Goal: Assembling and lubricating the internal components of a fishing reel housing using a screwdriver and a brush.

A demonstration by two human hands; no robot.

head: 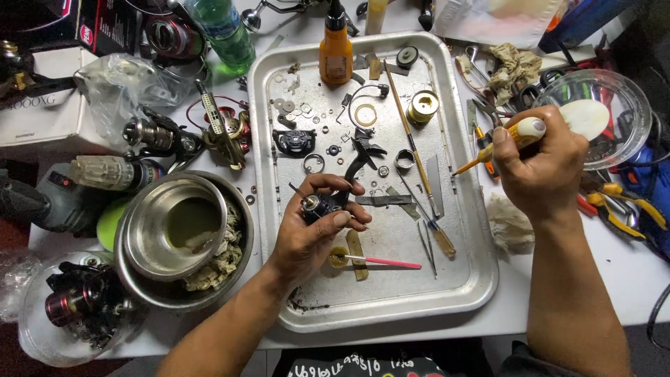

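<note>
Metal tray (474, 279) sits on the white tabletop (628, 279), littered with small parts. Nearest on it is a pink-handled pick (391, 262) lying beside a small yellow cap (339, 257), plus a screwdriver with an amber handle (442, 239) just right of that. Left hand (314, 234) is over the near-left part of the tray, fingers curled around a small black reel part (322, 204) — held up off the tray. Right hand (541, 164) is past the tray's right edge, clenched on a yellow-and-white handled screwdriver (515, 136), tip pointing back toward the tray. Off to the left, a steel bowl (174, 227) sits inside a bigger one with a rag. Farther back on the tray — washers, rings, a brass-coloured spool (423, 106) and an orange bottle (336, 49). Far left there's a green plastic bottle (227, 31), far right a clear lidded tub (604, 115).
</note>
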